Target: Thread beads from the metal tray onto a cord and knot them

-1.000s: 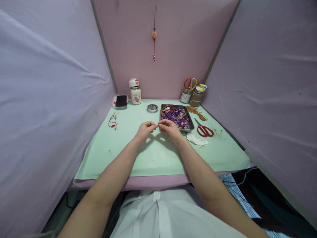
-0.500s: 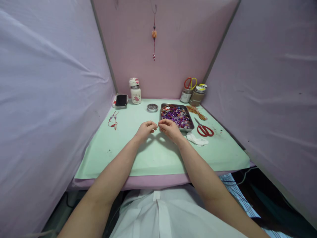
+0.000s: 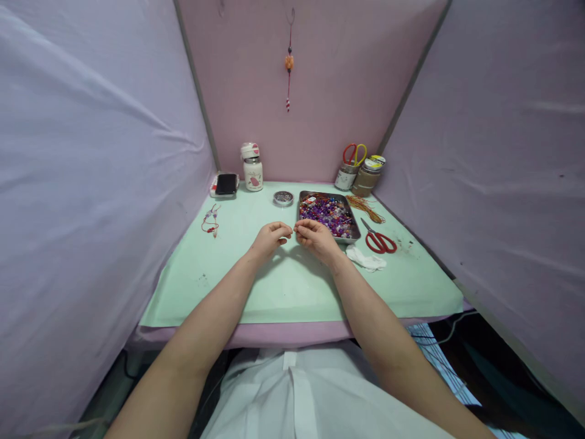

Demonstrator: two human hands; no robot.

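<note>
My left hand and my right hand meet fingertip to fingertip above the green mat, both pinched closed. Whatever they pinch is too small to make out. Just behind my right hand lies a metal tray filled with purple, red and clear beads.
Red scissors and a white crumpled cloth lie right of the tray, orange cords behind. Two jars, a small bottle, a phone and a round tin stand at the back. A beaded string lies left.
The hands have stayed almost still, fingertips drawing slightly closer together. The view shifted a little.
</note>
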